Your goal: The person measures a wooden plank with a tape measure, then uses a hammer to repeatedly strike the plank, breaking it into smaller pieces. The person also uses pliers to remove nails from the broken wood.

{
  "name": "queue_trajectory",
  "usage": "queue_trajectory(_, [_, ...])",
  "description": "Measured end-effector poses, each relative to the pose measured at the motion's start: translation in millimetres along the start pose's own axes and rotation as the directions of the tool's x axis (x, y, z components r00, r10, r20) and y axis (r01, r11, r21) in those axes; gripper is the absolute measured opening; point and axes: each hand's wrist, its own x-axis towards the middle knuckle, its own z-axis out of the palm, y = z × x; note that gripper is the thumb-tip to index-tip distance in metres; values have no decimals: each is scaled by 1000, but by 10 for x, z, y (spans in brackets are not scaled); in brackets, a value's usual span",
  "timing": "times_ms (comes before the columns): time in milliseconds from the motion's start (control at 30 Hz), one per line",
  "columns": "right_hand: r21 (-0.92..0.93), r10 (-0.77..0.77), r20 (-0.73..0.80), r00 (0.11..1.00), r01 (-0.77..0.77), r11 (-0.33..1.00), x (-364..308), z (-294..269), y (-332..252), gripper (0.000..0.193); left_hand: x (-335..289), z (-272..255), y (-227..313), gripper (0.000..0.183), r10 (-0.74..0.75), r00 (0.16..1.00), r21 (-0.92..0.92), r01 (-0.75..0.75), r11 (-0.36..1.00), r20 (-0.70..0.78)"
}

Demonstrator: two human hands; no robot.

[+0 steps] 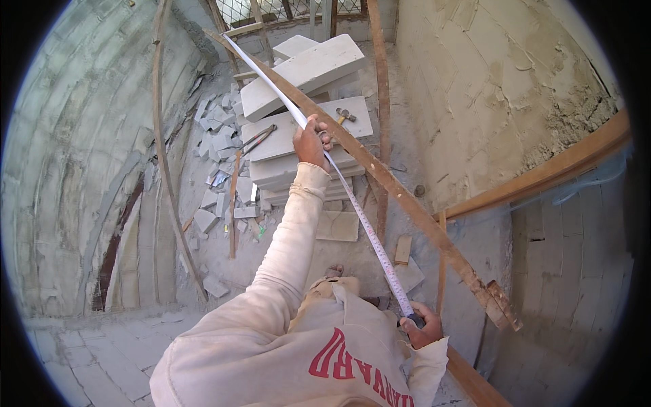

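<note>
My left hand (313,142) is closed around the extended blade of a tape measure (369,234), out in front at arm's length. Near my right hip, my right hand (422,327) grips its dark case (412,319). Between the hands the blade runs taut, markings showing; past the left hand it continues as a plain white strip toward the far end. A long wooden plank (400,193) slants close beside the blade, from far left to near right. Under my left hand lies a stack of pale blocks (271,142), with a hammer (345,116) and pincers (259,138) on top.
Broken block pieces (217,139) litter the floor left of the stack. Upright wooden poles (161,122) stand on both sides. A timber beam (542,173) crosses at right before a rough plastered wall (475,88). At the back is a grille window (264,10).
</note>
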Motion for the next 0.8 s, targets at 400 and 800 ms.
queue_trajectory(400, [139, 386, 137, 912, -404, 904, -658, -187, 309, 38, -167, -313, -769, 21, -93, 987, 259, 125, 958, -132])
queue_trajectory(800, [117, 324, 67, 944, -330, 937, -901, 74, 347, 42, -163, -294, -1275, 21, -159, 985, 353, 172, 920, -65])
